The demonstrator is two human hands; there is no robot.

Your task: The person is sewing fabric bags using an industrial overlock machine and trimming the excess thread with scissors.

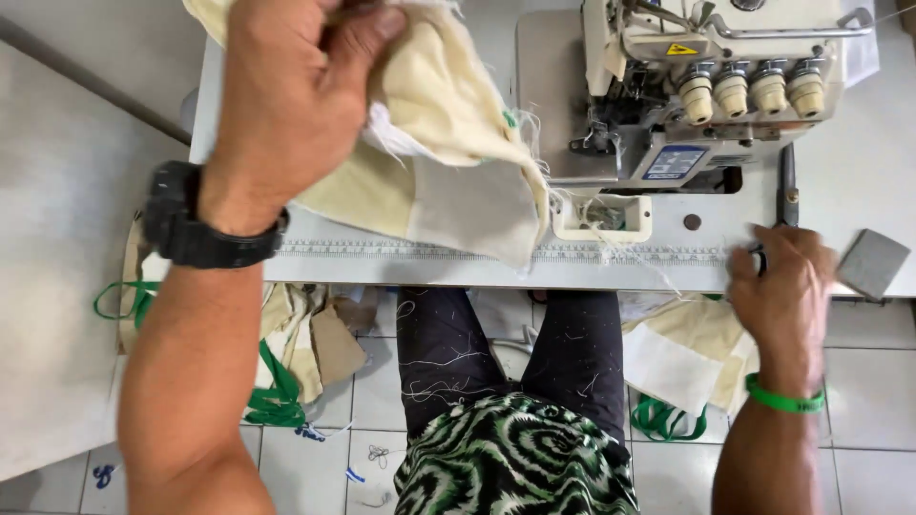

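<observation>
Left hand [286, 100], black watch [196, 224] on the wrist, is raised over the table's left part, fingers clenched tight on a bunch of cream fabric [448, 124]; the piece hangs from the fist and drapes down to the ruler strip [382, 250] at the front edge of the white table [859, 172]. Its lower corner, with a paler patch, sits just beside the presser-foot area [601, 215] of the overlock machine [687, 95], loose threads trailing toward it. My read: this piece is off the needle, not under the foot. Right hand [782, 286], green band [784, 401] on the wrist, lies on the table edge, fingers curled over dark scissor handles [786, 186]; can't tell if it actually grips them. Grey pad [873, 262] just right of it. Floor: similar cream pieces with green straps piled both sides, left [286, 353] and right [687, 353]; which are sewn I can't tell.
</observation>
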